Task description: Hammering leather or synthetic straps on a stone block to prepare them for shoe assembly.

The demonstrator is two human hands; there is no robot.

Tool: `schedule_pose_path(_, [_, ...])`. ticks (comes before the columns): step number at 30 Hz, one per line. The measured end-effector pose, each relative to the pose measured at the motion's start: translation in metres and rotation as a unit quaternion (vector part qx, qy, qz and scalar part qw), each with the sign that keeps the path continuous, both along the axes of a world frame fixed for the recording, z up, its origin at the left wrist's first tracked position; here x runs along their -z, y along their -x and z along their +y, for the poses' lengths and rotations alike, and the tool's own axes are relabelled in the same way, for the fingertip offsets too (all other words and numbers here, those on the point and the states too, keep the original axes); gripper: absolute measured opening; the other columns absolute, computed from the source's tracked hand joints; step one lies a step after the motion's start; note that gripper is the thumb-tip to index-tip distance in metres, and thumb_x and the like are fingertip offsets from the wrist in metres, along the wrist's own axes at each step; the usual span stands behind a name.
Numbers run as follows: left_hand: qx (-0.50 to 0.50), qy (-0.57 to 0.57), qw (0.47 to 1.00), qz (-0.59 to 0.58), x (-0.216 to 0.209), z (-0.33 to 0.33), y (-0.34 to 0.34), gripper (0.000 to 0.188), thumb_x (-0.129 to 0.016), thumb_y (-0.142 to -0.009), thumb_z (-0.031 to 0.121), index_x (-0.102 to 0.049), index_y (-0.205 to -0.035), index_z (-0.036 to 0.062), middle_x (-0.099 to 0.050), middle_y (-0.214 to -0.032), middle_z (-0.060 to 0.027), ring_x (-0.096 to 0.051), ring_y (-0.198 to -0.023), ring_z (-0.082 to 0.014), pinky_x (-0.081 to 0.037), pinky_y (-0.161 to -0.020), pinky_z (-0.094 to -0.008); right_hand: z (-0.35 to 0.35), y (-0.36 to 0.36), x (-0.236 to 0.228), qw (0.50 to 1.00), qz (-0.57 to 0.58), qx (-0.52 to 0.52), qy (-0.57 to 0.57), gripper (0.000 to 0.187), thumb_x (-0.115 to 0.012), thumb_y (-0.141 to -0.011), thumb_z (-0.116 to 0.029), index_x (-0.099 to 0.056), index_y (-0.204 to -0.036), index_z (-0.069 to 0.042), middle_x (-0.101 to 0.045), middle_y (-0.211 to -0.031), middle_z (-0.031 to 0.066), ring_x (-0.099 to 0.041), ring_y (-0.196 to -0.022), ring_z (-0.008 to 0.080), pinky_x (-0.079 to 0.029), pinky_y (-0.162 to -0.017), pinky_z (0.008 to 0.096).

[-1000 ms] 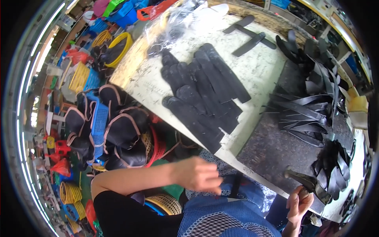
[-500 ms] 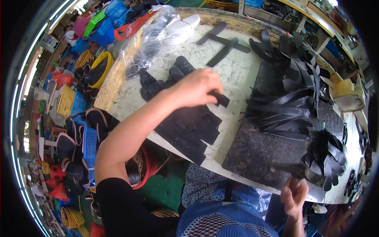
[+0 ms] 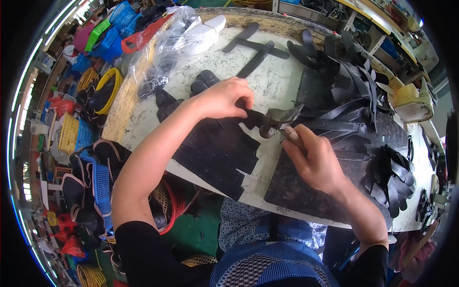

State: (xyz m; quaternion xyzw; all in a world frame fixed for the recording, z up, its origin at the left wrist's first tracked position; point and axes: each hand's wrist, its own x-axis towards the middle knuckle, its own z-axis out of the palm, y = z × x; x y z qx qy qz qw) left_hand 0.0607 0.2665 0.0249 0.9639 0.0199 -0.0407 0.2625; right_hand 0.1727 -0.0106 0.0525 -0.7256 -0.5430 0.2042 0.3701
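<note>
My left hand (image 3: 225,98) pinches a short black strip (image 3: 252,118) above the pale worktable (image 3: 275,91). In my right hand (image 3: 313,160) is a hammer (image 3: 283,116), gripped by its wooden handle. The hammer's metal head is right beside the strip; whether they touch I cannot tell. Below my left wrist lies a layered spread of flat black pieces (image 3: 217,155) with stepped edges. Rounded black ends (image 3: 205,79) stick out behind that wrist. A dark slab (image 3: 306,191) lies under my right hand, with loose black strips (image 3: 342,124) on it.
Long black strips (image 3: 258,57) lie crossed at the table's far side, near a clear plastic bag (image 3: 165,57) and white pieces (image 3: 205,36). A bunch of black strips (image 3: 394,179) and a yellowish container (image 3: 413,103) are on the right. Left on the floor stands a blue basket (image 3: 101,184).
My right hand has come up from the table's near edge, bringing the hammer to the strip. My left hand has shifted slightly left, still holding the strip. The view has shifted a little.
</note>
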Motion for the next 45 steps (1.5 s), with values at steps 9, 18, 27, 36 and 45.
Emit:
schedule_pose_path(9, [0.050, 0.091, 0.995, -0.011, 0.007, 0.013, -0.016, 0.021, -0.081, -0.078, 0.007, -0.073, -0.097, 0.0027, -0.071, -0.092, -0.0091, -0.067, -0.091, -0.0212, -0.055, -0.079, -0.0359, 0.041, 0.013, 0.016, 0.980, -0.190, -0.049, -0.022, 0.023, -0.065, -0.097, -0.022, -0.051, -0.092, -0.004, -0.063, -0.065, 0.0168, -0.065, -0.060, 0.0411, -0.050, -0.053, 0.0506])
schedule_pose_path(18, [-0.095, 0.279, 0.945, -0.140, 0.030, 0.024, -0.016, 0.020, -0.073, -0.096, 0.016, -0.069, -0.111, 0.0015, -0.072, -0.096, -0.0040, -0.064, -0.095, -0.0093, -0.052, -0.082, -0.0273, 0.050, 0.021, 0.009, 0.962, -0.257, -0.059, 0.069, 0.021, -0.062, -0.098, -0.020, -0.052, -0.094, -0.002, -0.065, -0.061, 0.0150, -0.069, -0.055, 0.0337, -0.054, -0.048, 0.0446])
schedule_pose_path(27, [-0.454, 0.362, 0.594, -0.557, -0.070, 0.187, 0.038, 0.016, -0.067, -0.098, 0.019, -0.068, -0.103, 0.0042, -0.064, -0.082, -0.0012, -0.051, -0.060, -0.0055, -0.039, -0.050, -0.0192, 0.048, 0.040, 0.023, 0.955, -0.293, -0.039, 0.021, 0.036, -0.062, -0.086, -0.010, -0.057, -0.116, 0.008, -0.064, -0.059, 0.0103, -0.068, -0.051, 0.0279, -0.052, -0.045, 0.0395])
schedule_pose_path(36, [-0.454, 0.366, 0.711, -0.392, -0.095, -0.014, 0.068, 0.016, -0.061, -0.105, 0.030, -0.064, -0.098, 0.0158, -0.044, -0.061, 0.0075, -0.033, -0.046, 0.0000, -0.021, -0.041, -0.0196, 0.000, 0.016, 0.012, 0.983, 0.125, 0.048, -0.126, 0.027, -0.058, -0.103, -0.021, -0.047, -0.097, 0.003, -0.059, -0.062, 0.0208, -0.062, -0.058, 0.0407, -0.050, -0.053, 0.0454])
schedule_pose_path(45, [-0.036, 0.438, 0.898, 0.004, -0.007, -0.226, -0.009, 0.009, -0.069, -0.096, 0.006, -0.067, -0.098, -0.0017, -0.069, -0.084, -0.0101, -0.067, -0.071, -0.0138, -0.051, -0.063, -0.0282, -0.139, 0.009, 0.014, 0.896, 0.375, 0.204, -0.123, 0.034, -0.077, -0.090, -0.003, -0.051, -0.113, -0.006, -0.054, -0.092, -0.0036, -0.052, -0.076, 0.0047, -0.043, -0.065, 0.0214])
